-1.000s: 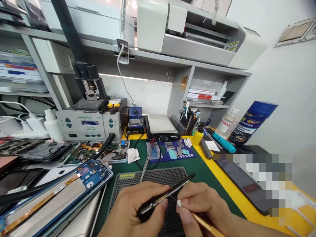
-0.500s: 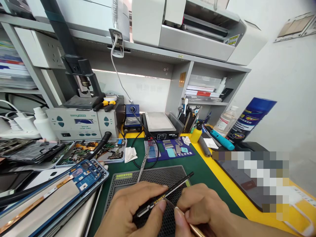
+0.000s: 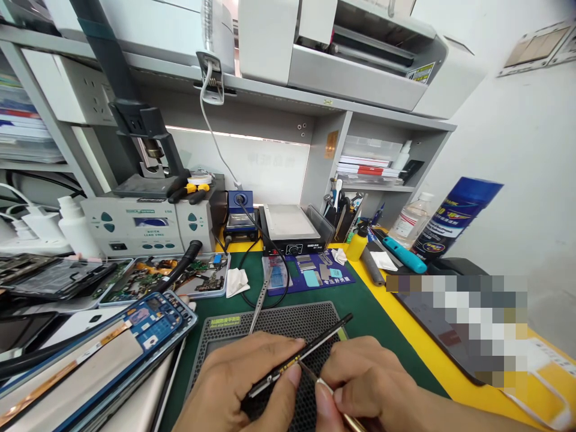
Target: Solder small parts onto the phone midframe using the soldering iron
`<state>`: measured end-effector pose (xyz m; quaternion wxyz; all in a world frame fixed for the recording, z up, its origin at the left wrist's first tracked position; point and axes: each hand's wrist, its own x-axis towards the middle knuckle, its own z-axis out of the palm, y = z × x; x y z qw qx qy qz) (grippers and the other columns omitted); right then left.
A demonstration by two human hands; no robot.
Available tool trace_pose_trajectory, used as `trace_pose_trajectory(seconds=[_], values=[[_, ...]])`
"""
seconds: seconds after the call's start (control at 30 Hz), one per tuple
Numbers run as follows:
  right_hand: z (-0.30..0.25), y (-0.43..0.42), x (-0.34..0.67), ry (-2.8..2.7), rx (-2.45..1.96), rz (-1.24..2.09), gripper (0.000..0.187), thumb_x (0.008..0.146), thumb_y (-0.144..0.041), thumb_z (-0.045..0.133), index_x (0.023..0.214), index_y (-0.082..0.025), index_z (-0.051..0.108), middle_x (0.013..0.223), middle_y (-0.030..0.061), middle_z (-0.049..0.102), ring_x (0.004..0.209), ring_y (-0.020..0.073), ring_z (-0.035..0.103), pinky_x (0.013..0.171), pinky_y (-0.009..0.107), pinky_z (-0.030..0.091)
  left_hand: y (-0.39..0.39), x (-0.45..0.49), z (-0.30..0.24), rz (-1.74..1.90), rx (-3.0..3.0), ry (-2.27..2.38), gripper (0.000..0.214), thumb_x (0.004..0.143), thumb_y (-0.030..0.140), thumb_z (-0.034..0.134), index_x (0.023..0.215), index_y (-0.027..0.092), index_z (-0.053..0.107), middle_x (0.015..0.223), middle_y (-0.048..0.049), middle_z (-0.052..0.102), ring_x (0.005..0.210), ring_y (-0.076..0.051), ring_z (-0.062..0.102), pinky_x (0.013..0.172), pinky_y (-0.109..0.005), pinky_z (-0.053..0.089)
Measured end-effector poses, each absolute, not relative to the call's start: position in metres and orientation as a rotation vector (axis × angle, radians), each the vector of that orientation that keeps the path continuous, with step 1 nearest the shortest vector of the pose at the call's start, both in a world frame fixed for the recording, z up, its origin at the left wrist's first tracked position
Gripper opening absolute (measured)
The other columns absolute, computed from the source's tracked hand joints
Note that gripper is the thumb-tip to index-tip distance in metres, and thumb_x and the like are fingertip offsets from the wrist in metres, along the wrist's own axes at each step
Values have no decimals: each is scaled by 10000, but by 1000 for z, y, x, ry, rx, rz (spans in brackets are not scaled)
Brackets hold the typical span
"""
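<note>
My left hand [image 3: 238, 381] is closed around a slim black phone [image 3: 321, 339], held edge-on and slanting up to the right. Its fingers lie along the upper side, with the thumb below. Small gold-coloured marks show on the phone's edge by the thumb tip. Pinched in my right hand [image 3: 371, 375] is a thin-bladed pry knife [image 3: 352, 422] with a gold handle. Its blade tip meets the phone's edge just beside my left thumb; whether it has gone into a seam, I cannot tell. Beneath both hands lies a dark perforated mat [image 3: 292, 314].
Tweezers [image 3: 260, 304] lie at the mat's back edge. Stacked phone parts [image 3: 103, 360] crowd the left side, near a tray of circuit boards [image 3: 180, 279]. A heating plate [image 3: 290, 222] stands behind. To the right are a yellow bottle [image 3: 357, 243], a spray can [image 3: 454, 216] and a dark phone [image 3: 445, 336].
The knife's blade looks straighter against the phone's edge, and my right hand has shifted very slightly. My left hand keeps its hold, with the phone nearly in place.
</note>
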<state>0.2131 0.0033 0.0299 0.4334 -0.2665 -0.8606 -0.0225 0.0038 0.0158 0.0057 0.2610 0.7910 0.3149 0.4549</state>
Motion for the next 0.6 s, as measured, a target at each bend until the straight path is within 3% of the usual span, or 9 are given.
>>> trace_pose_trajectory(seconds=[0.17, 0.33, 0.43, 0.6], values=[[32, 2, 212, -2257, -715, -54, 330, 772, 20, 552, 614, -232, 409, 568, -59, 604, 452, 79, 516, 510, 215, 437, 17, 2, 4, 1200, 2170, 845, 361, 926, 100, 635, 1203, 288, 771, 1010, 4, 807, 878, -140, 776, 807, -204, 634], [29, 4, 210, -2296, -762, -53, 384, 814, -4, 536, 538, -213, 369, 542, -65, 557, 451, 70, 452, 482, 224, 371, 19, 2, 3, 1183, 2190, 788, 396, 936, 82, 619, 1254, 280, 748, 1033, -24, 805, 878, -159, 774, 804, -235, 637], [25, 5, 208, -2222, -721, -30, 366, 798, 10, 542, 567, -218, 372, 538, -72, 552, 420, 64, 432, 457, 224, 347, 20, 1, 4, 1184, 2195, 755, 389, 937, 78, 616, 1246, 272, 752, 1020, -32, 806, 861, -162, 771, 778, -232, 636], [20, 4, 204, -1817, -725, 233, 279, 792, -6, 605, 785, -250, 469, 612, -56, 609, 470, 93, 576, 472, 192, 425, 21, 1, 6, 1161, 2273, 798, 340, 919, 92, 637, 1196, 243, 767, 997, -41, 807, 846, -167, 780, 772, -220, 642]])
